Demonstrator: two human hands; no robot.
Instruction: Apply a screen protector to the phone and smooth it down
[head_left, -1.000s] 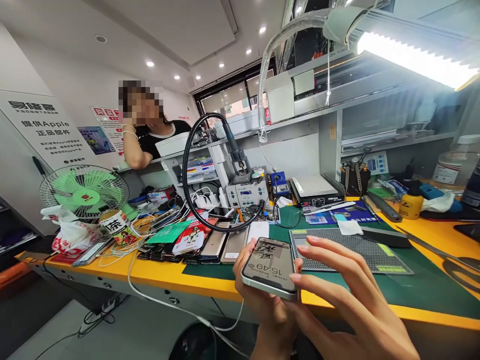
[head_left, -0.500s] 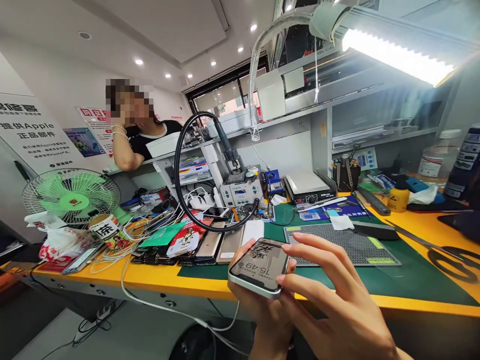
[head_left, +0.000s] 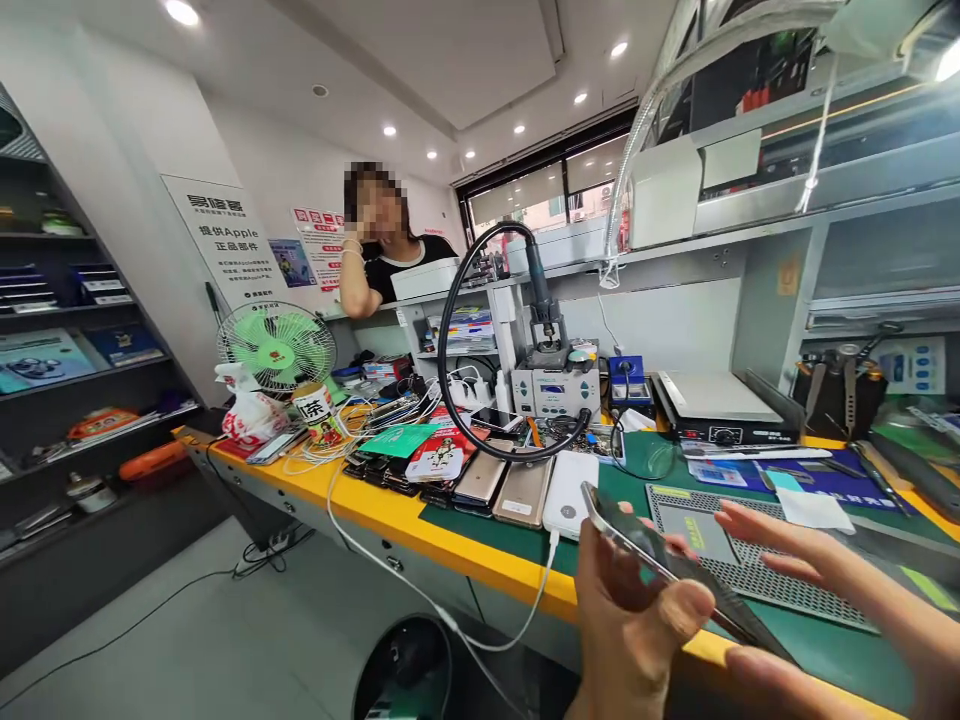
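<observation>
A smartphone is tilted steeply over the front edge of the bench, its dark screen seen at a sharp slant. My left hand is wrapped round it, with the thumb along the near edge and fingertips showing on the far side. To the right of the phone, my right hand has its fingers stretched out and holds nothing. Its thumb is close to the phone's lower end; I cannot tell whether they touch. Behind the phone lies a grey perforated mat, and a white power bank with a cable plugged in stands nearby.
Several phones lie in stacks left of the power bank. A hot-air station with a looping black hose stands behind. White cables hang over the yellow bench edge. A person leans on the counter beyond, near a green fan.
My view has swung left, so the bench contents appear further right. The phone has tipped from showing a lit lock screen to nearly edge-on, and my right fingers have come away from it.
</observation>
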